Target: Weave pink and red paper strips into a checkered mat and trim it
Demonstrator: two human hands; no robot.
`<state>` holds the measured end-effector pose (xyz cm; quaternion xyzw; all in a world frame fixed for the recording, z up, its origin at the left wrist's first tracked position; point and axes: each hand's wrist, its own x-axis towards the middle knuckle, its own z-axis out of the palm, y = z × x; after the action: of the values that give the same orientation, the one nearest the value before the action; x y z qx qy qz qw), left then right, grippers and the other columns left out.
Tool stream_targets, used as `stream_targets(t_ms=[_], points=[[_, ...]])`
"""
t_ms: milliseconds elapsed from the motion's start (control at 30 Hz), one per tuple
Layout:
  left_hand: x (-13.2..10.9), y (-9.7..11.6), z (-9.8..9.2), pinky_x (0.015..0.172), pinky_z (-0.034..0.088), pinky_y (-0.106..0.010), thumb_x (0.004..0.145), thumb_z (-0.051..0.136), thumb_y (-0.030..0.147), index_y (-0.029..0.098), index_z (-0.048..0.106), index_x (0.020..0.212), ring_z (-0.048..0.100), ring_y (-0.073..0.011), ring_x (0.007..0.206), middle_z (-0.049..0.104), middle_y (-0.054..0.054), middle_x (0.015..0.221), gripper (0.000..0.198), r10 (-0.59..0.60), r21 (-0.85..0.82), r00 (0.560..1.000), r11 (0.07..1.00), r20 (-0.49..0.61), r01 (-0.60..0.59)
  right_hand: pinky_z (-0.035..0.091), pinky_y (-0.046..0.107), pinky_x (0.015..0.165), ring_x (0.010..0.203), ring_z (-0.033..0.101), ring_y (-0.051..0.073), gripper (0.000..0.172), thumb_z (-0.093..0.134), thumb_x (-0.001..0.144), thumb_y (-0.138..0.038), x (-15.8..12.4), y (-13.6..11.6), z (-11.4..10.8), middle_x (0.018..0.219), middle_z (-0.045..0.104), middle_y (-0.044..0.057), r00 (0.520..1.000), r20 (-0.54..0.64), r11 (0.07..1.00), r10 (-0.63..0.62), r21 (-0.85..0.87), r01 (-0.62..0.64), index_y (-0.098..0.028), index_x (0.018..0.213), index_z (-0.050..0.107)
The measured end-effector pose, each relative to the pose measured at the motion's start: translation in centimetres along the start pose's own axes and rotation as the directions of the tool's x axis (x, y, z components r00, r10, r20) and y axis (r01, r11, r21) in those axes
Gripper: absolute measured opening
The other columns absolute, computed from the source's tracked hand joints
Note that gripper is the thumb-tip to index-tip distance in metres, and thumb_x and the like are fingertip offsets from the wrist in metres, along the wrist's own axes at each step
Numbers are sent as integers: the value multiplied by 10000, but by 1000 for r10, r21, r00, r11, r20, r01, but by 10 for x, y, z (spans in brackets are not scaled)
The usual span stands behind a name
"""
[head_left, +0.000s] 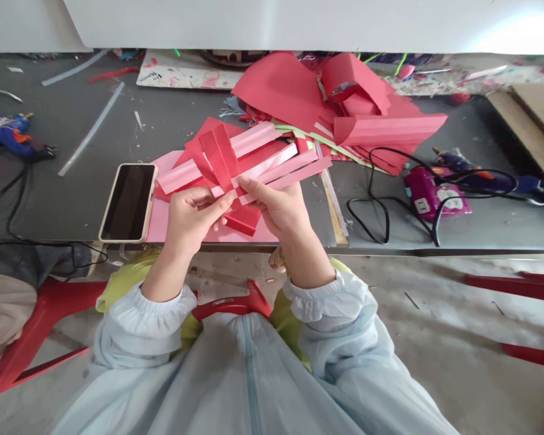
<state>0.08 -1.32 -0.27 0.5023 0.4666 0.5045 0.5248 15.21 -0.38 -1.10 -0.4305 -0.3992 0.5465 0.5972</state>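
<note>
Red and pink paper strips (222, 154) cross one another in a weave between my two hands, above the front of the table. My left hand (193, 220) pinches the near-left corner of the weave between thumb and fingers. My right hand (278, 205) grips it from the right, thumb on top, with pink strips (294, 169) fanning out past it to the upper right. Below the hands lie a sheet of pink paper (161, 220) and a folded red piece (242, 220). The fingertips under the weave are partly hidden.
A phone (127, 202) lies left of the hands. Red paper sheets (285, 90) pile up behind them. To the right are a purple box (435, 192), a black cable (385, 205) and a blue glue gun (485, 175); another glue gun (13, 136) sits far left.
</note>
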Motion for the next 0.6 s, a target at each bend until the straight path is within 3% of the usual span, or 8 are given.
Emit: stream_targets(t_ms=[133, 367, 500, 600], points=[[0, 2, -1, 335, 367, -191, 637, 877, 487, 175, 681, 592, 519, -72, 394, 634, 3, 544, 371, -39, 6, 999, 999, 35, 39, 531, 267, 525, 572, 603, 116, 298, 850, 684, -389, 1, 2, -3, 627, 635, -21, 997, 7, 996, -70, -53, 71, -202, 675, 618], [4, -2, -3, 359, 415, -192, 721, 781, 602, 186, 654, 597, 536, -88, 360, 596, 7, 450, 452, -107, -27, 993, 994, 48, 108, 531, 275, 540, 569, 586, 111, 289, 841, 705, -374, 1, 3, -11, 631, 621, -25, 994, 0, 991, -109, -77, 108, -205, 670, 609], [5, -5, -4, 370, 431, -185, 716, 809, 546, 185, 716, 702, 545, -86, 367, 627, 11, 475, 374, -83, -42, 994, 995, 66, 86, 522, 270, 539, 559, 574, 104, 292, 839, 710, -370, 1, 2, -13, 621, 613, -27, 993, -4, 991, -119, -67, 118, -203, 658, 605], [4, -3, -3, 374, 434, -176, 736, 802, 496, 177, 705, 665, 560, -86, 387, 625, 8, 475, 342, -76, -73, 994, 994, 81, 82, 532, 273, 552, 577, 581, 109, 302, 842, 700, -389, 1, 2, -15, 632, 618, -23, 994, -5, 991, -105, -82, 104, -203, 661, 608]])
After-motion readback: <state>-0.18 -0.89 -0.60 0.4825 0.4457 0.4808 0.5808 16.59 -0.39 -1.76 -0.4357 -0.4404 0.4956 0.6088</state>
